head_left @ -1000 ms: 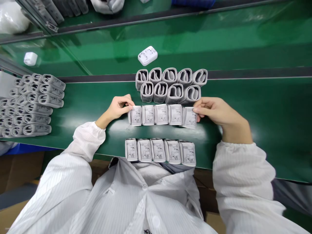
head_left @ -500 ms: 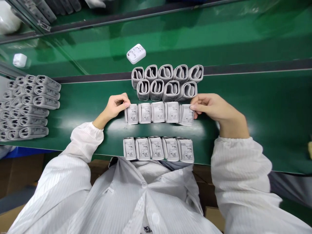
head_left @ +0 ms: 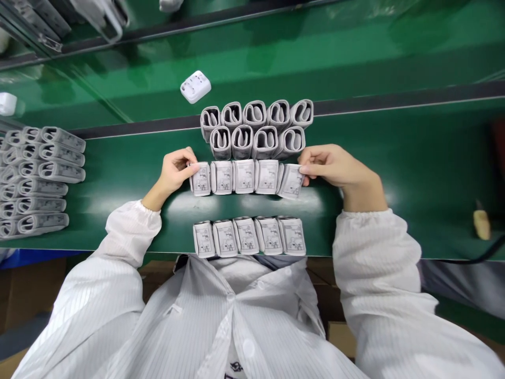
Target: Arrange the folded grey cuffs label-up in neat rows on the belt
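A row of several rolled grey fabric cuffs with printed drawings, like wrist blood pressure cuffs, lies across the green bench. My left hand (head_left: 178,169) pinches the leftmost rolled cuff (head_left: 201,180) between thumb and fingers. At the other end, my right hand (head_left: 324,164) has its thumb and fingers closed on the edge of the rightmost rolled cuff (head_left: 291,182), which leans slightly. Between them sit more cuffs (head_left: 244,177), side by side. Nearer my body is a second printed row (head_left: 246,237). Just beyond my hands, two rows of cuffs (head_left: 253,141) stand with their coiled ends up.
Stacked rolled cuffs (head_left: 43,181) fill the bench's left end. A white plastic unit (head_left: 195,87) lies behind the dark strip (head_left: 158,122), and another white piece (head_left: 7,103) is at far left. A yellow-handled tool (head_left: 482,223) and black cable (head_left: 483,257) lie at right.
The whole view has shifted, so the bench items appear farther left. Both hands keep their places at the row's ends. The rightmost cuff leans a little more.
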A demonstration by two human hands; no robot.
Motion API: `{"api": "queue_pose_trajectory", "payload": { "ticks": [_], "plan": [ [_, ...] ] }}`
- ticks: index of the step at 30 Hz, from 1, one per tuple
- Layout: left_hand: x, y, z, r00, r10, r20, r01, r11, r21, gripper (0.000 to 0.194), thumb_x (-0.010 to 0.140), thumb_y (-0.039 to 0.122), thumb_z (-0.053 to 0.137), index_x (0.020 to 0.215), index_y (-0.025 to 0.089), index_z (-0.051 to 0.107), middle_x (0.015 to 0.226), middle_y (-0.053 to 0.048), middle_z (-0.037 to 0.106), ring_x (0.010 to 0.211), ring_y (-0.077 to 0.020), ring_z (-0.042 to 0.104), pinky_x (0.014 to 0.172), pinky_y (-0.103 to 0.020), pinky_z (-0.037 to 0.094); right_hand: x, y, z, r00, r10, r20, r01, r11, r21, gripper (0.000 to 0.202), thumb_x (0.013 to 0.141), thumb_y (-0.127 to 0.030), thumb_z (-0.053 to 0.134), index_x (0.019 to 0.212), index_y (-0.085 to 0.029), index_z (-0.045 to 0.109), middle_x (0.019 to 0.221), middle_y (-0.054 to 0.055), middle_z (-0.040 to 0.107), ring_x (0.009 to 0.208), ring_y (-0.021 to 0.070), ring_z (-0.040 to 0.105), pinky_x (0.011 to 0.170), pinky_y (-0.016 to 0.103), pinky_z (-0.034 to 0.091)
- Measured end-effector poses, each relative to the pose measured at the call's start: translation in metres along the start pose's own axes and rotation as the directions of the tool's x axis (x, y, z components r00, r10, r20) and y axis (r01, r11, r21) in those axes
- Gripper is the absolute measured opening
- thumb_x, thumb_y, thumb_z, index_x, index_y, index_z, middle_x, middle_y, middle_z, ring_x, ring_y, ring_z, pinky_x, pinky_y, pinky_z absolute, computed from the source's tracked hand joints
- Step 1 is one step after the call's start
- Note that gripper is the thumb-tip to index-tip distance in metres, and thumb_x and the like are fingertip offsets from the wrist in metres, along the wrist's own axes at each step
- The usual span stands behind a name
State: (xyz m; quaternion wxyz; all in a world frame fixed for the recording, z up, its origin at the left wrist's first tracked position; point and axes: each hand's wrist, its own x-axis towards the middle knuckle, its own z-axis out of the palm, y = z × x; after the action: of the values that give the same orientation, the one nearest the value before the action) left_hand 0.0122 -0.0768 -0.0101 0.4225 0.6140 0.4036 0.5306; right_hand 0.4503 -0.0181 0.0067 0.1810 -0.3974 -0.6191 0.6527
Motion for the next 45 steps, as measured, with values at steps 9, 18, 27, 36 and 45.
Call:
{"api": "queue_pose_trajectory", "payload": {
  "ticks": [9, 18, 27, 36, 45],
  "plan": [
    [0.001, 0.001, 0.001, 1.0, -0.018, -0.023, 0.018, 1.0, -0.013, 0.043, 0.078, 0.062, 0.1, 0.073, 0.025, 0.078, 0.066, -0.002, 0.064, 0.064, -0.0156, 0.053, 0.063, -0.034, 0.04, 0.001, -0.004, 0.003, 1.0, 0.017, 0.009, -0.017, 1.0, 0.017, 0.058, 0.078, -0.074, 0.097, 0.077, -0.024, 0.068, 0.064, 0.001, 0.07, 0.058, 0.0153, 0.064, 0.057, 0.032, 0.05],
    [0.004, 0.005, 0.003, 0.999, 0.0, -0.048, 0.002, 0.999, 0.035, 0.047, 0.077, 0.066, 0.099, 0.07, 0.025, 0.077, 0.065, -0.002, 0.063, 0.07, -0.0186, 0.059, 0.066, -0.037, 0.045, 0.0, -0.008, 0.005, 1.0, 0.021, 0.009, -0.021, 0.999, 0.031, 0.058, 0.076, -0.072, 0.099, 0.076, -0.023, 0.068, 0.065, 0.002, 0.072, 0.058, 0.0147, 0.064, 0.056, 0.03, 0.051],
    [0.004, 0.005, 0.002, 0.999, 0.0, -0.041, 0.002, 0.999, 0.035, 0.044, 0.077, 0.063, 0.099, 0.07, 0.025, 0.078, 0.066, -0.003, 0.064, 0.071, -0.0191, 0.059, 0.067, -0.037, 0.046, 0.001, -0.007, 0.005, 1.0, 0.019, -0.004, -0.019, 1.0, 0.025, 0.059, 0.075, -0.073, 0.099, 0.077, -0.023, 0.068, 0.064, 0.002, 0.073, 0.058, 0.0155, 0.067, 0.056, 0.03, 0.051],
    [0.003, 0.004, 0.001, 0.999, 0.007, -0.032, -0.006, 1.0, 0.027, 0.041, 0.079, 0.059, 0.099, 0.072, 0.025, 0.079, 0.067, -0.004, 0.065, 0.072, -0.019, 0.06, 0.068, -0.037, 0.047, 0.002, -0.008, 0.006, 1.0, -0.007, 0.002, 0.007, 0.999, 0.041, 0.058, 0.075, -0.07, 0.1, 0.076, -0.021, 0.068, 0.063, 0.003, 0.073, 0.055, 0.0151, 0.067, 0.053, 0.027, 0.051],
    [0.003, 0.001, -0.002, 0.999, 0.011, -0.035, -0.01, 0.999, 0.046, 0.039, 0.08, 0.058, 0.099, 0.073, 0.025, 0.079, 0.068, -0.003, 0.066, 0.073, -0.0196, 0.06, 0.069, -0.037, 0.048, 0.003, -0.011, 0.007, 1.0, -0.031, 0.0, 0.031, 0.998, 0.048, 0.057, 0.074, -0.067, 0.102, 0.074, -0.021, 0.068, 0.062, 0.003, 0.072, 0.055, 0.0144, 0.066, 0.052, 0.026, 0.048]
  ]
}}
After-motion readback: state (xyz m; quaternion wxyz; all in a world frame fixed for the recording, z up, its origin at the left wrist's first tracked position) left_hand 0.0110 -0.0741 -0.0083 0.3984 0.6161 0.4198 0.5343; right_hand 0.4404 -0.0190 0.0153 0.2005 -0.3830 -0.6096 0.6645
